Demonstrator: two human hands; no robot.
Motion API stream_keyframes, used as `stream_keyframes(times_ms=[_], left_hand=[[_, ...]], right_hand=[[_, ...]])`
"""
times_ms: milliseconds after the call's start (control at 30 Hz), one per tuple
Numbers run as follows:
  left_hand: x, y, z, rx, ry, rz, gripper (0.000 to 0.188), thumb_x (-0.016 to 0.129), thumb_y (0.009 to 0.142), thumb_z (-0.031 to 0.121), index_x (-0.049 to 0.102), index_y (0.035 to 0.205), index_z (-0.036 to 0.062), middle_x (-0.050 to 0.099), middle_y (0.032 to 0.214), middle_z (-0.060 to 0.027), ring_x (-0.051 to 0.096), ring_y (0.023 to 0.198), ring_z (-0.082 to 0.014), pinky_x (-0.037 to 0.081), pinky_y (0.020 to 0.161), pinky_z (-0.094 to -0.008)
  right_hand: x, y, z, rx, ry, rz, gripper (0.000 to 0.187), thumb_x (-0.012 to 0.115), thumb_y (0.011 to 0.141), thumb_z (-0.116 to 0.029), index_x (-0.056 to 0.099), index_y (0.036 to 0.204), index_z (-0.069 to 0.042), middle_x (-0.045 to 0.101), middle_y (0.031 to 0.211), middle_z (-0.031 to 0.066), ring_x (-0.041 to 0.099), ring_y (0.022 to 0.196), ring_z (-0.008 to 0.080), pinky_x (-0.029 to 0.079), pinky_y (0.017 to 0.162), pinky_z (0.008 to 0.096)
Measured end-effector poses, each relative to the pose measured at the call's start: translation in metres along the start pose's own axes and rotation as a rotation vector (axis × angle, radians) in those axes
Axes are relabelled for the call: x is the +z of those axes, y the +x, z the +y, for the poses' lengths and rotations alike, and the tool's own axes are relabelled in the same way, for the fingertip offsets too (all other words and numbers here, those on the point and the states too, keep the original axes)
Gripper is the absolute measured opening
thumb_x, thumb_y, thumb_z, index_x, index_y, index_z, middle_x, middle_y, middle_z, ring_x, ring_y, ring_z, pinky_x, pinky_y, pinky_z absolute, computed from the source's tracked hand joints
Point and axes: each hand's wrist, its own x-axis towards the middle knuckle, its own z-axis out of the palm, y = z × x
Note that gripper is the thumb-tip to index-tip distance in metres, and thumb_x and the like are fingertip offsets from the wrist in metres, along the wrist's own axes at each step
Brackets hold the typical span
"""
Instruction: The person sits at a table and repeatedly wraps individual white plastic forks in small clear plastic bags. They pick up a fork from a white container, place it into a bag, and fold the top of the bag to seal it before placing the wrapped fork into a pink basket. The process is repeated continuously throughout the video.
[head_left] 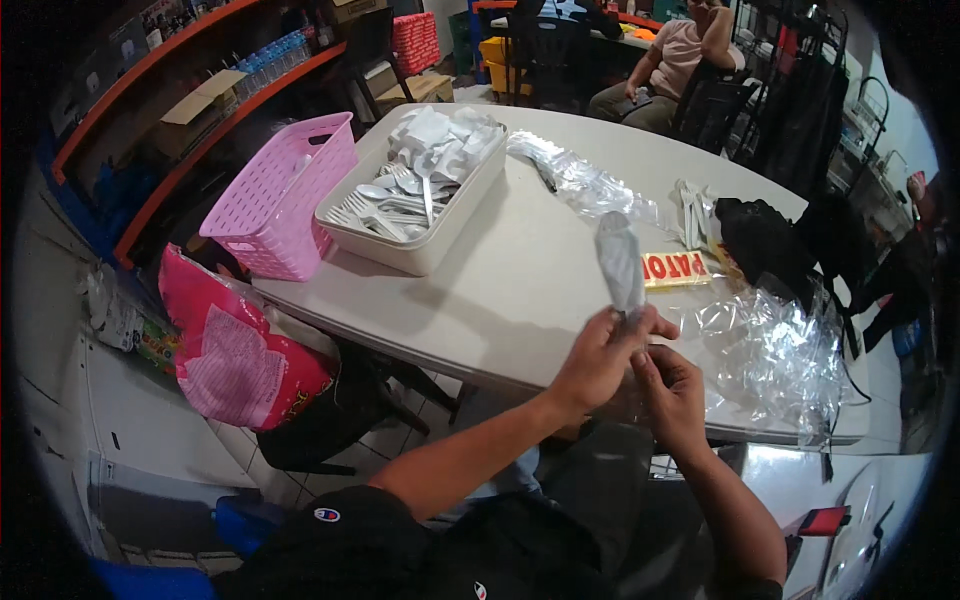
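Observation:
My left hand (598,358) is closed around the lower end of an upright bundle (620,262) in a white, see-through wrapping, apparently cutlery. Just below and to the right, my right hand (668,392) has its fingers pinched together near the bundle's base; whatever they hold is hidden. Ahead and to the left stands a cream bin (432,258), with metal forks and spoons (385,205) in front and white tissue-wrapped pieces (445,138) heaped behind. Flat clear plastic sleeves (590,182) lie across the table beyond the bundle.
A pink basket (262,205) stands left of the bin. Right of my hands are crumpled clear plastic (775,345), a yellow packet (678,268), several forks (692,212) and a black bag (757,235). A pink bag (230,350) rests on a chair; a person (660,70) sits beyond the table.

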Motion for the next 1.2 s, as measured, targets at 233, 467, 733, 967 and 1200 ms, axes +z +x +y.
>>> stream_keyframes(times_ms=[233,467,733,967,1200], left_hand=[[-0.097,0.014,0.131,0.089,0.351,0.402,0.033,0.054,0.094,0.042,0.045,0.075,0.0170,0.037,0.060,0.0071,0.034,0.047,-0.0048,0.028,0.042,-0.0221],[-0.330,-0.007,0.323,0.017,1.441,0.973,0.046,0.052,0.087,0.039,0.061,0.102,-0.0029,0.065,0.085,-0.0192,0.065,0.076,-0.0313,0.050,0.070,-0.0431],[-0.318,-0.008,0.267,0.397,1.936,0.803,0.050,0.065,0.085,0.029,0.055,0.124,-0.0024,0.056,0.122,-0.0260,0.055,0.114,-0.0377,0.043,0.097,-0.0433],[-0.269,0.028,0.213,-0.164,1.892,0.167,0.042,0.070,0.079,0.020,0.063,0.114,-0.0021,0.067,0.102,-0.0213,0.066,0.093,-0.0332,0.051,0.084,-0.0379],[-0.289,0.042,0.216,-0.104,1.885,0.417,0.027,0.073,0.073,0.016,0.072,0.097,0.0035,0.069,0.095,-0.0192,0.067,0.090,-0.0340,0.052,0.082,-0.0416]], right_hand=[[-0.006,-0.007,-0.014,0.013,-0.025,-0.074,0.023,0.058,0.096,-0.017,0.064,0.108,0.001,0.064,0.089,0.0042,0.056,0.081,0.0092,0.046,0.074,0.0248],[-0.001,-0.006,-0.010,-0.054,-0.123,-0.119,0.016,0.060,0.092,-0.010,0.065,0.101,0.001,0.066,0.087,0.0055,0.058,0.080,0.0088,0.046,0.073,0.0243],[-0.004,-0.005,-0.009,-0.030,-0.146,-0.071,0.013,0.060,0.091,-0.007,0.066,0.099,0.001,0.067,0.087,0.0071,0.060,0.080,0.0104,0.047,0.074,0.0251],[-0.004,-0.005,-0.009,-0.064,-0.194,-0.109,0.012,0.059,0.090,-0.005,0.067,0.097,0.001,0.067,0.084,0.0076,0.061,0.079,0.0107,0.048,0.074,0.0252],[-0.003,-0.005,-0.013,-0.057,-0.167,-0.119,0.013,0.058,0.091,-0.004,0.066,0.099,0.002,0.066,0.081,0.0054,0.060,0.077,0.0093,0.048,0.071,0.0244]])
